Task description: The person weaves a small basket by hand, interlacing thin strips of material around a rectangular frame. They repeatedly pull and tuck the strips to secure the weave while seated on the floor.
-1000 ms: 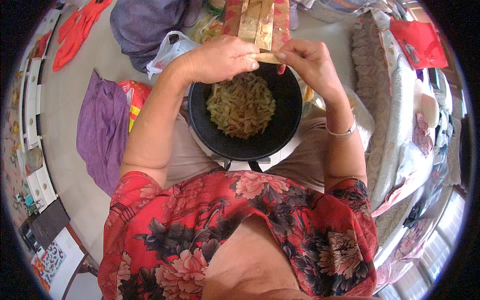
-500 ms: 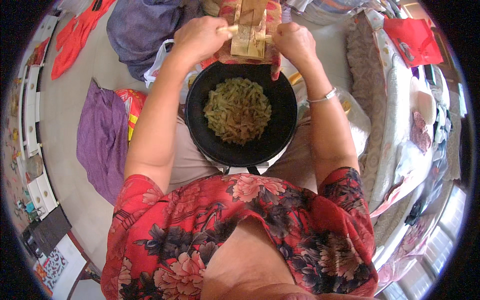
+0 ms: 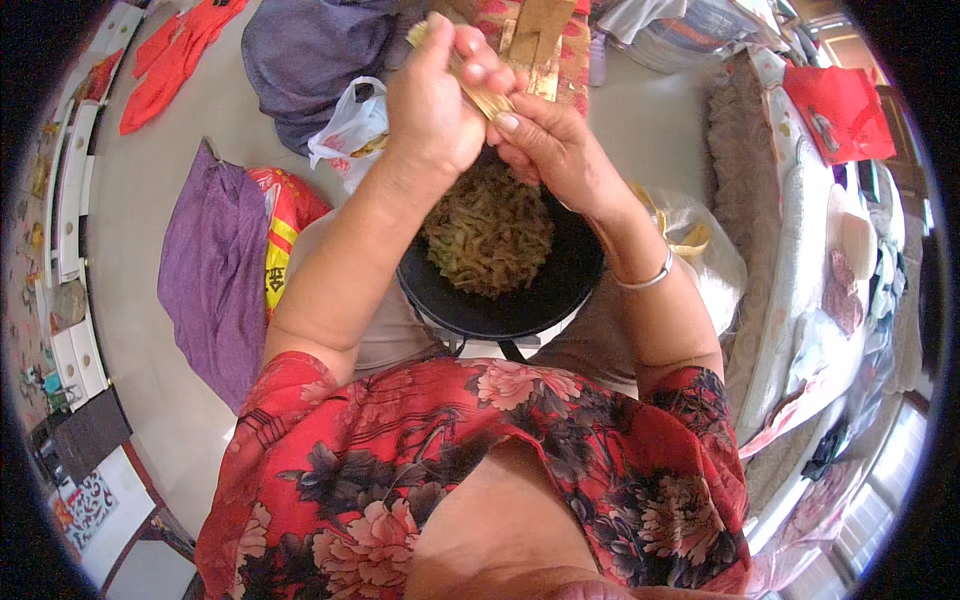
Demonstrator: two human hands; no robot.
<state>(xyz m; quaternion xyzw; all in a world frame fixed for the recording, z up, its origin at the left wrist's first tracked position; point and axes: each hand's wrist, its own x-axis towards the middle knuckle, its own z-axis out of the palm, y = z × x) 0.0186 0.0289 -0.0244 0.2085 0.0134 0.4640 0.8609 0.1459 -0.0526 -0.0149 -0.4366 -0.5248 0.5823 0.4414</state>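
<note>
My left hand (image 3: 432, 112) is raised with its palm turned up, and a pale yellow striped strip (image 3: 484, 97) lies across it between thumb and fingers. The lower end of the strip is pinched by my right hand (image 3: 560, 148), thumb on top. Below both hands is a black wok (image 3: 445, 300) holding a heap of greenish-brown curled pieces (image 3: 492, 240). Just past my fingers, a golden-brown wooden board (image 3: 535, 45) rests on a red and tan patterned cloth (image 3: 574, 85). My hands partly cover the board and the wok's far rim.
On the left are a white plastic bag (image 3: 355, 120), a purple cloth (image 3: 212, 260) and a red and yellow bag (image 3: 290, 215). A dark blue cloth bundle (image 3: 315, 70) lies farther off. A clear plastic bag (image 3: 715, 265) sits right of the wok, near a padded seat (image 3: 785, 270).
Both hands have left the pale rod's ends at the wooden board and come nearer and together. They now hold the striped strip over the wok's far side.
</note>
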